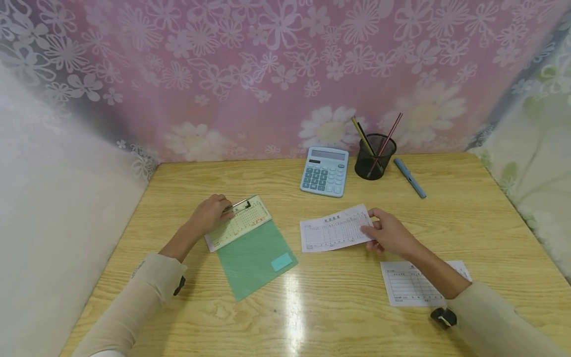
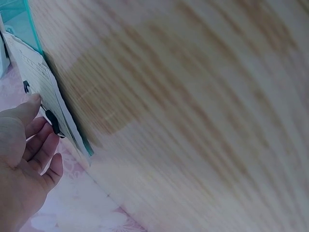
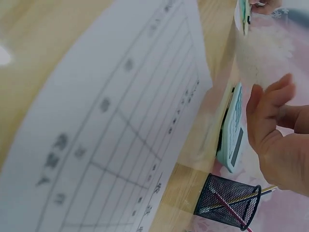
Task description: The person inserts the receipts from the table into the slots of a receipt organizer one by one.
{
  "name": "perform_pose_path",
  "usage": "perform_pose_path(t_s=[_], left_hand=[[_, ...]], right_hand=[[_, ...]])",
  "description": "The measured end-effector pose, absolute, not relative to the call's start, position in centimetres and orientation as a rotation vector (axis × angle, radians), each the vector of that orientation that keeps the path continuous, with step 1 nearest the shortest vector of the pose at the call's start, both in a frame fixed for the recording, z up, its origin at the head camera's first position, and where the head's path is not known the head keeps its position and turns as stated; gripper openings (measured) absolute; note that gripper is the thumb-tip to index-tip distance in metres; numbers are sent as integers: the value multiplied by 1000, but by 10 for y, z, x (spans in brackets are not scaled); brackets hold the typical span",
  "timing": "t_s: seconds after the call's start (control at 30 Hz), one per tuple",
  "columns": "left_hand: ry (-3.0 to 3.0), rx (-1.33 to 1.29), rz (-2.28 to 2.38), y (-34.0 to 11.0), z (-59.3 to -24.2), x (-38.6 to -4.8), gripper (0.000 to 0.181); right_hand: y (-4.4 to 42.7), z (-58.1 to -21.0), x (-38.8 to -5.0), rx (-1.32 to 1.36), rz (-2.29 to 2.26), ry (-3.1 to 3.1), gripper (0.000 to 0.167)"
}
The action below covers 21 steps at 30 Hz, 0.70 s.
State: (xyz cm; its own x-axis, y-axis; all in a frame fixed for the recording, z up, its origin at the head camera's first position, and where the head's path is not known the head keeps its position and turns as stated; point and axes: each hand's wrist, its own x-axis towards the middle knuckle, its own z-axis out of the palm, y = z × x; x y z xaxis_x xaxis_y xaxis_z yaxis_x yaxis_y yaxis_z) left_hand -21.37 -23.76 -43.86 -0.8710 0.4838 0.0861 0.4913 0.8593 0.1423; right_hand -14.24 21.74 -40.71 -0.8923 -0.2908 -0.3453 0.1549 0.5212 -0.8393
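A green clipboard (image 1: 252,263) lies tilted at centre left, with a cream form (image 1: 243,221) under its metal clip (image 1: 238,204). The left hand (image 1: 208,214) grips the clip; the left wrist view shows that hand (image 2: 24,154) with thumb and fingers on either side of it. Right of the clipboard, the right hand (image 1: 392,233) pinches the right edge of a white printed form (image 1: 334,230). In the right wrist view the fingers of the right hand (image 3: 280,130) are curled, and a printed sheet (image 3: 120,116) fills the left side.
Another white form (image 1: 410,285) lies under the right forearm. Toward the back stand a blue calculator (image 1: 324,172) and a black mesh cup (image 1: 375,161) with pencils, beside a blue pen (image 1: 409,177). A flowered cloth (image 1: 267,74) hangs behind the wooden table (image 1: 250,327).
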Motion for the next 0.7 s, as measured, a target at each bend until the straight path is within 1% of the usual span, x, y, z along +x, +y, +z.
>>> perform_pose_path(t_s=[0.1, 0.33, 0.47, 0.7], left_hand=[[-2982, -781, -243, -238, -439, -214, 27], [-2969, -786, -231, -238, -438, -214, 27], [-2995, -778, -216, -236, -436, -214, 30], [-3009, -766, -199, -231, -435, -214, 32]], right_hand=[[216, -405, -146, -99, -1384, 2293, 40], [203, -400, -155, -66, -1512, 2288, 29], [183, -398, -163, -33, -1587, 2208, 32], [137, -395, -179, -88, -1621, 2119, 27]])
